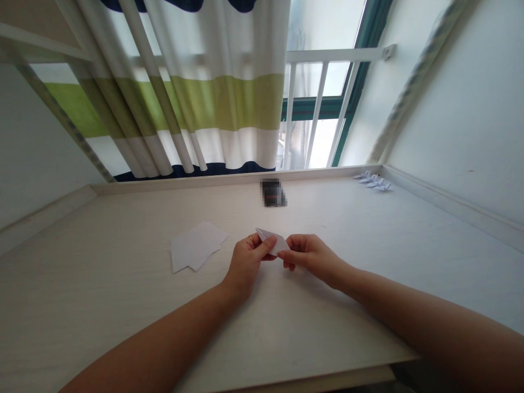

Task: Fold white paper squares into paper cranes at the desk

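Observation:
A small folded piece of white paper is held between both hands just above the pale wooden table. My left hand, with a ring on one finger, pinches the paper's left side. My right hand pinches its right end, fingers curled under. A loose pile of white paper sheets lies flat on the table, just left of my left hand.
Several small folded paper figures sit in the far right corner by the wall. A dark blurred object stands at the back of the table. Behind are a striped curtain and a window with white bars.

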Demonstrator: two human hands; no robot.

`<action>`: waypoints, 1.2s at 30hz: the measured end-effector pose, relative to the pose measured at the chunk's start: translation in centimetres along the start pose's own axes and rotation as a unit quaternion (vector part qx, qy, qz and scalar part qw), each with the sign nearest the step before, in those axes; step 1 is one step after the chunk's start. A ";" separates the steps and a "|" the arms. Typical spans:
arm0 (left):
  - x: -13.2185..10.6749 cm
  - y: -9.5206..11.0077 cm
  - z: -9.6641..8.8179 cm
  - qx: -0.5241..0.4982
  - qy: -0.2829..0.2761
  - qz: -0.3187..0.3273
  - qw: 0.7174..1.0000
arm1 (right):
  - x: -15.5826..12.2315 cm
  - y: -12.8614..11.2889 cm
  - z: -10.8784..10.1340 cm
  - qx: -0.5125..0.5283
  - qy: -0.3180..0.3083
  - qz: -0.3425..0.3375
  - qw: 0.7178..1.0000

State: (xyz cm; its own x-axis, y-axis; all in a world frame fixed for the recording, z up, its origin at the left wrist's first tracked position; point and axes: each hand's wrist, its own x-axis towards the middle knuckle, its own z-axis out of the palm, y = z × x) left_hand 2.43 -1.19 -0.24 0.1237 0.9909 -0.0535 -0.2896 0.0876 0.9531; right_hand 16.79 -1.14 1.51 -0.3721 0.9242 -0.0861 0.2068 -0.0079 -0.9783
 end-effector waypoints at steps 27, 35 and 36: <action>0.5 0.1 -0.5 -0.046 0.025 -0.059 0.997 | -0.4 0.5 -0.8 -0.310 0.119 -0.270 0.904; -0.3 0.4 0.2 -0.126 -0.008 -0.077 0.989 | -0.2 1.1 -0.8 -0.403 0.107 -0.356 0.836; -0.3 0.5 0.1 -0.136 -0.011 -0.072 0.988 | -0.2 1.1 -0.9 -0.397 0.103 -0.365 0.836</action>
State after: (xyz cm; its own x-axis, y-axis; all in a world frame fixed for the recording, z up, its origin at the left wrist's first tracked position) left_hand 2.32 -1.41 0.29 0.2014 0.9640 -0.1737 -0.5111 0.2547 0.8209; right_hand 17.91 -0.97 0.58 -0.5151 0.6188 0.5931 0.5582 0.7673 -0.3157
